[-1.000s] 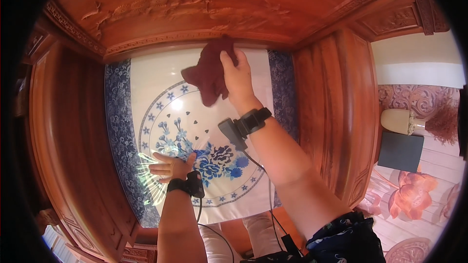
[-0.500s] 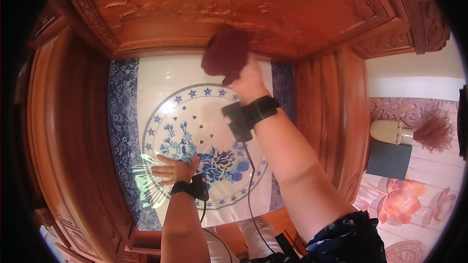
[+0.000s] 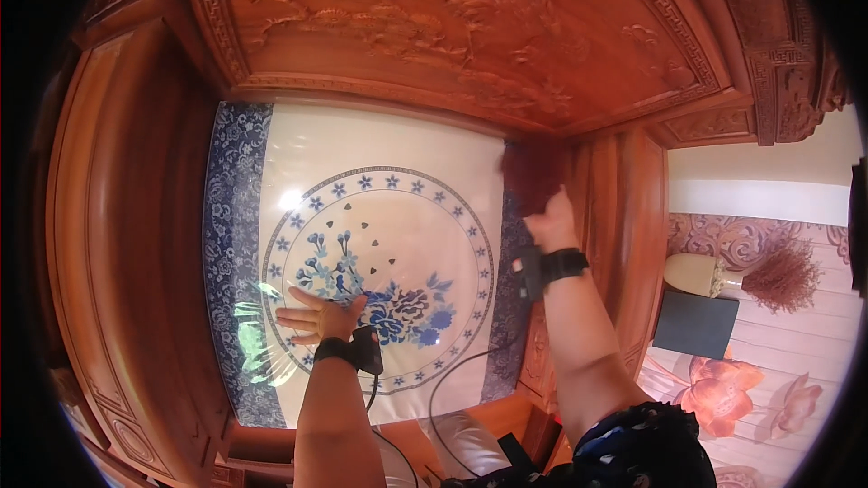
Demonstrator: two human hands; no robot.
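Note:
My right hand [image 3: 553,221] is closed on a dark maroon cloth [image 3: 532,172], partly smeared by motion. The cloth hangs at the far right corner of the seat, against the carved wooden armrest [image 3: 610,190]. Resting with fingers spread, my left hand [image 3: 321,314] lies on the seat cover [image 3: 389,140], over the left part of its round blue flower pattern. The cover is cream with dark blue floral bands at both sides and looks glossy. Both wrists wear black straps with small box-shaped devices, and cables run back from them.
A carved wooden backrest [image 3: 434,27] rises along the far side, and a second wooden armrest [image 3: 136,217] stands at the left. Beyond the right armrest are a cream vase [image 3: 701,276] with dried reddish stems, a dark grey-green box [image 3: 694,325] and a lotus-printed surface [image 3: 723,393].
My right hand has carried the cloth rightward from the far middle of the seat to its far right corner. My left hand has stayed nearly in place. The view has shifted slightly.

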